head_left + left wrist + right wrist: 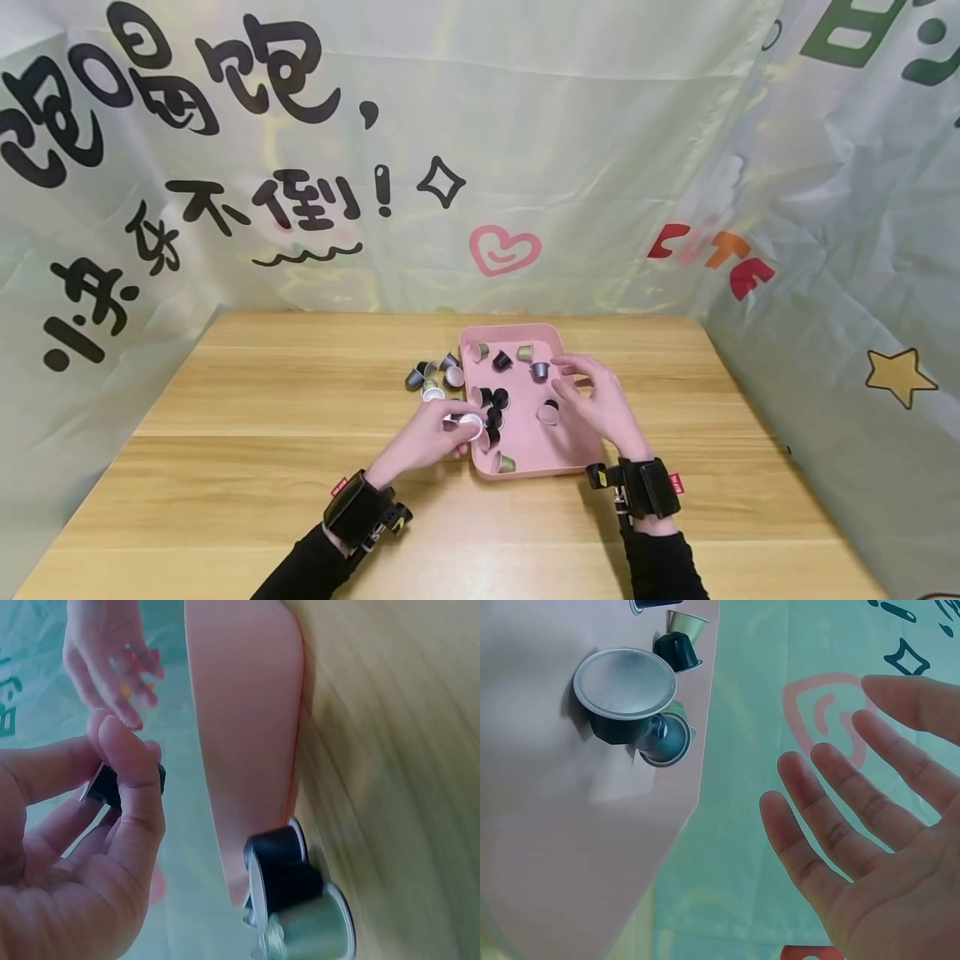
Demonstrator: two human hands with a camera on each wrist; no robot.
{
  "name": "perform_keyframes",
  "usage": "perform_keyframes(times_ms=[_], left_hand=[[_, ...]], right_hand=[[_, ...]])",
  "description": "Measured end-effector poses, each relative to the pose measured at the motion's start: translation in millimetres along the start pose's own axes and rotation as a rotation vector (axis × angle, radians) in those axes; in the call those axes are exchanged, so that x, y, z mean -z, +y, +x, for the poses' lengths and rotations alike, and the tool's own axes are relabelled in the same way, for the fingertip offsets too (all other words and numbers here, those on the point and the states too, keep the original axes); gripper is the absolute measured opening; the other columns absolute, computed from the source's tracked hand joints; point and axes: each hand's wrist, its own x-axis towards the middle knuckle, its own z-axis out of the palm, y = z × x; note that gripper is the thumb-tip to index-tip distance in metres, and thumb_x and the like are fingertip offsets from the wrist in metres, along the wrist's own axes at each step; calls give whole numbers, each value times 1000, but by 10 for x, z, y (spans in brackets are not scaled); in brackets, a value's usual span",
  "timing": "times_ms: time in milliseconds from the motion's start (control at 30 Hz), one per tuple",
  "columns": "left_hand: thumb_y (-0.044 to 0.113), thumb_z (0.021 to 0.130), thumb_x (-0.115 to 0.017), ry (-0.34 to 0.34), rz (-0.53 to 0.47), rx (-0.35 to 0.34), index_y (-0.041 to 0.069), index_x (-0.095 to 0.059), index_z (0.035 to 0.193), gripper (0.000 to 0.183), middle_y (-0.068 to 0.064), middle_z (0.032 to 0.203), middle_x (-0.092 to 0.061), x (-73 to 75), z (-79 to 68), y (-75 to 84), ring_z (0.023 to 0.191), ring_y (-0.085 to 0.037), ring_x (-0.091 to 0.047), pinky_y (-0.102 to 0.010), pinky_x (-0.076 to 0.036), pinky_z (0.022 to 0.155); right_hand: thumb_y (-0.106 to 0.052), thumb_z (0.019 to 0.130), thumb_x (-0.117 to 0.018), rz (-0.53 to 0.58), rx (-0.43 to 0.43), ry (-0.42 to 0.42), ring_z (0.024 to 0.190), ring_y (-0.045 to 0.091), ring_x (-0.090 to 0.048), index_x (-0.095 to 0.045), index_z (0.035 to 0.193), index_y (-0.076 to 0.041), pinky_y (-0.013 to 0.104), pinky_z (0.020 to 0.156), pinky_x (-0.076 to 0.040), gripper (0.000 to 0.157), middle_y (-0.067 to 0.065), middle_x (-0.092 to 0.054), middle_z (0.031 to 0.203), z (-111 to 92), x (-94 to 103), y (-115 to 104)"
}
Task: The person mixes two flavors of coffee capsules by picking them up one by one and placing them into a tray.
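Note:
My left hand [422,439] pinches a black coffee capsule [109,786] between thumb and fingers, its pale lid turned up in the head view. It is raised by the left wall of a pink tray [528,458]. Over the tray's right side hovers my right hand [602,406], fingers spread and holding nothing. Several capsules lie scattered in the tray, among them a blue-grey one [540,372] near the right fingertips and a black one [500,361]. A capsule with its lid showing [626,682] appears large in the right wrist view.
Left of the tray, several more capsules [415,379] lie in a loose cluster on the wooden table [300,433], a green one [311,930] among them. Printed fabric [585,167] hangs behind the table and along its sides.

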Motion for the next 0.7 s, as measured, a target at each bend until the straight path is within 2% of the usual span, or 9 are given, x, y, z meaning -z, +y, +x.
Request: perform_keyframes(times_ms=[167, 233, 300, 400, 467, 533, 600, 700], left_hand=[[7, 97, -61, -14, 8, -22, -4, -64, 127, 32, -22, 87, -72, -83, 66, 34, 66, -13, -66, -28, -58, 58], [7, 97, -61, -12, 16, -37, -5, -64, 128, 33, -19, 90, -74, -114, 89, 39, 71, -12, -67, -25, -59, 65], [5, 96, -61, -13, 30, -45, -6, -60, 132, 37, -18, 91, -75, -138, 104, 42, 70, -17, -69, -21, -55, 60], [1, 95, -61, -23, 12, -50, -8, -51, 140, 47, -20, 100, -76, -163, 117, 30, 82, -26, -74, -18, -57, 64], [-3, 94, -60, -29, -30, -56, -10, -45, 144, 53, -24, 110, -74, -170, 115, 8, 95, -34, -74, -22, -61, 71], [-5, 94, -59, -6, -65, -68, -9, -43, 145, 54, -26, 123, -69, -168, 108, -22, 112, -38, -70, -28, -60, 91], [-6, 94, -57, 39, -79, -78, -8, -45, 144, 52, -27, 134, -62, -142, 87, -52, 123, -40, -63, -34, -55, 103], [-5, 94, -58, 128, -53, -64, -3, -51, 142, 49, -23, 141, -59, -62, 32, -100, 130, -39, -59, -43, -48, 111]], right_hand=[[-7, 93, -69, 2, -7, -6, 112, 41, -64, -63, 128, 0, 59, 96, -54, 36, 24, -64, 131, -1, -2, 4], [-7, 93, -69, 3, -7, -7, 113, 41, -64, -63, 128, 0, 60, 96, -54, 37, 24, -63, 132, -2, -2, 8], [-7, 93, -69, 1, -7, -7, 113, 41, -64, -63, 128, 0, 60, 96, -53, 37, 24, -63, 132, -4, -2, 11], [-8, 93, -68, -3, -4, -6, 112, 40, -64, -63, 129, 0, 61, 95, -53, 36, 24, -64, 132, -8, 2, 18], [-8, 94, -68, -2, -3, -3, 112, 40, -64, -63, 128, 0, 62, 95, -53, 36, 23, -64, 131, -10, 2, 23], [-8, 94, -68, 0, 1, -2, 112, 40, -64, -64, 128, 0, 62, 96, -52, 36, 23, -64, 131, -12, 3, 27], [-8, 94, -68, 2, 2, 0, 112, 39, -64, -64, 128, 0, 62, 96, -52, 35, 23, -64, 131, -13, 4, 31], [-9, 95, -68, 1, 4, 0, 113, 38, -64, -64, 129, 0, 61, 96, -52, 35, 23, -64, 131, -14, 5, 34]])
